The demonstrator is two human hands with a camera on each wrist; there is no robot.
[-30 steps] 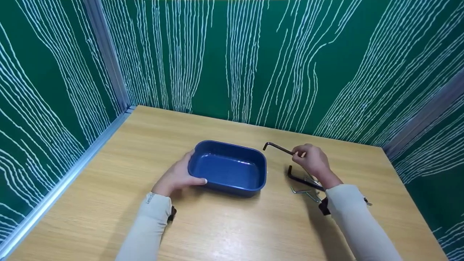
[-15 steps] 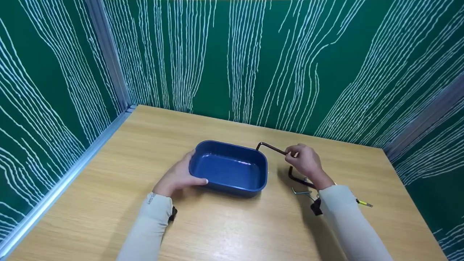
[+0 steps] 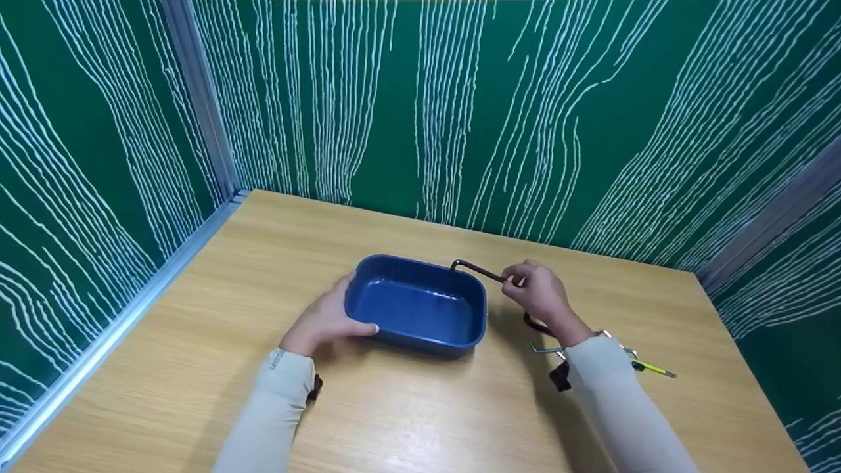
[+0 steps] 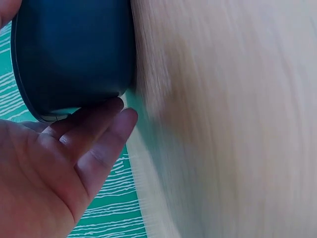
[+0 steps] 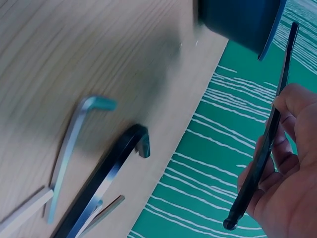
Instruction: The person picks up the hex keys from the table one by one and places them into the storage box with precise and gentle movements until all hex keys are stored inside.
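Observation:
A deep blue rectangular container with rounded corners stands on the table, its inside bare. My left hand grips its left end, thumb along the near rim and fingers round the far side; in the left wrist view the fingertips rest against its wall. Between thumb and fingers of my right hand I pinch a black hex key by its long arm. Its short bent end overlaps the container's far right rim. The right wrist view shows the ball end of the hex key past my palm.
Under my right forearm lie a larger black hex key, a silver hex key and other thin pieces. A yellow-green shaft with a grey tip shows beyond the sleeve. Green walls with white lines edge the wooden table.
My right hand has moved left with the hex key, bringing its bent end from right of the container to over its rim. My left hand and the container have stayed put.

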